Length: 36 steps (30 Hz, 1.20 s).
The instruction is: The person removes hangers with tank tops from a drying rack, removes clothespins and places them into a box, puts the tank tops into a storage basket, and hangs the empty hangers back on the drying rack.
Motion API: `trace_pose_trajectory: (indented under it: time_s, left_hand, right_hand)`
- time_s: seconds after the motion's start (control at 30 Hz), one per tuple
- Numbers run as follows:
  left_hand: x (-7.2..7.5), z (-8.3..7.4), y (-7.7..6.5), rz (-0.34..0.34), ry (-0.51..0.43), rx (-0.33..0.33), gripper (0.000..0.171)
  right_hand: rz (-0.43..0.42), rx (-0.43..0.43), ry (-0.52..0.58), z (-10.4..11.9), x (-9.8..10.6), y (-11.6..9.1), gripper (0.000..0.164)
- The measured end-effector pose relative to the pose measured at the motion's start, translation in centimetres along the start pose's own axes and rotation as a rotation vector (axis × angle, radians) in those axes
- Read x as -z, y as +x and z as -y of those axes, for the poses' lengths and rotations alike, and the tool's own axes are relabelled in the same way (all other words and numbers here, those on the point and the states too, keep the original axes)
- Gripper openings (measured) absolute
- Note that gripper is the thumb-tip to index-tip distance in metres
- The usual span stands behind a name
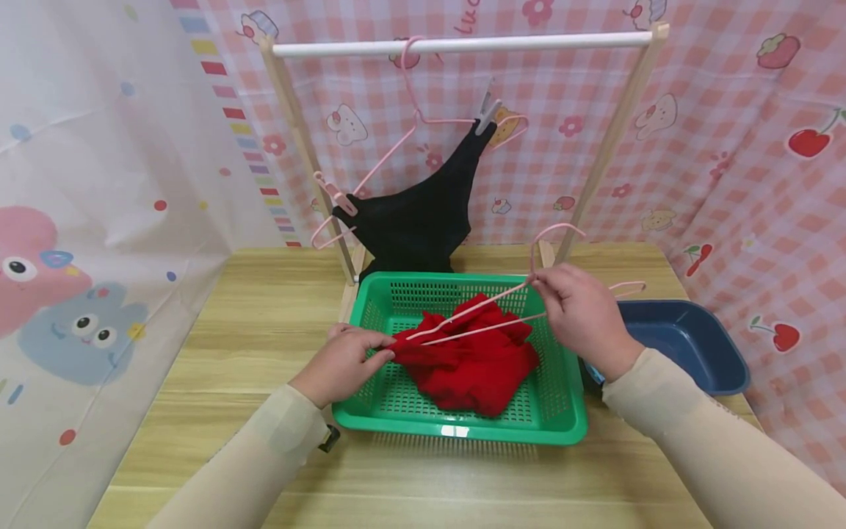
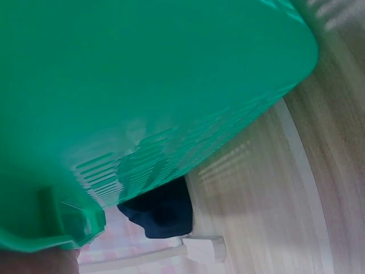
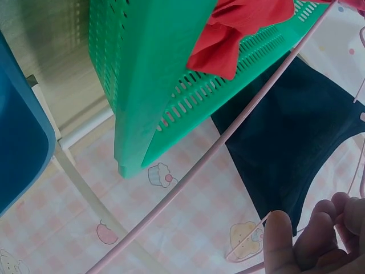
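Red cloth: red garment (image 1: 463, 375), crumpled, heaped in the basket, frame centre; left corner pulled out toward lower left.
Basket: green, perforated (image 1: 456, 430), centre of frame, long side left-right.
Left hand: left hand (image 1: 340, 364), left of cloth, thumb and fingers pinching its left corner over the basket's left rim. Left wrist view shows only a sliver of hand; grip not readable there.
Right hand: right hand (image 1: 581, 312), right of centre, gripping the pink hanger (image 1: 489, 301) near its neck, hook upward.
Key relation: hanger's long axis slants from right hand down-left to the pinched corner; far end sits just beside left fingertips. Cloth lies left and below right hand; left hand nearer, touching it. Hanger end inside the fabric or only over it: cannot tell.
Behind basket: black garment (image 1: 419, 220), upper centre, clipped by a pink peg (image 1: 345, 203) and a grey peg (image 1: 487, 119) to a second pink hanger (image 1: 390, 154) hung on the white rail (image 1: 529, 43).
Right side: blue basin (image 1: 694, 349), just beside basket.
Underneath: wood-grain table (image 1: 244, 330).
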State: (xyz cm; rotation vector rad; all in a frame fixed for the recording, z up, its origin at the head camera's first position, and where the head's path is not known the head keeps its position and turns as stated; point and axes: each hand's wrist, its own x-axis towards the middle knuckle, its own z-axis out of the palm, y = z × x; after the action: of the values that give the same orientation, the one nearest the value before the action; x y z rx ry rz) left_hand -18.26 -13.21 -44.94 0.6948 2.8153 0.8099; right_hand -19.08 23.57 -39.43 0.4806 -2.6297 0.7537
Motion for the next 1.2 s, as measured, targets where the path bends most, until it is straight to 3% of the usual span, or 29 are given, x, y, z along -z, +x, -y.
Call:
trace_pose_trajectory:
  time_s: [0.63, 1.2]
  left_hand:
    - [-0.22, 0.19, 0.1, -0.005, 0.056, 0.016, 0.02]
    - [-0.5, 0.57, 0.12, -0.029, 0.113, -0.018, 0.024]
  right_hand:
    - [-0.018, 0.001, 0.034, -0.12, 0.2, 0.12, 0.02]
    - [-0.069, 0.003, 0.05, 0.01, 0.19, 0.28, 0.019]
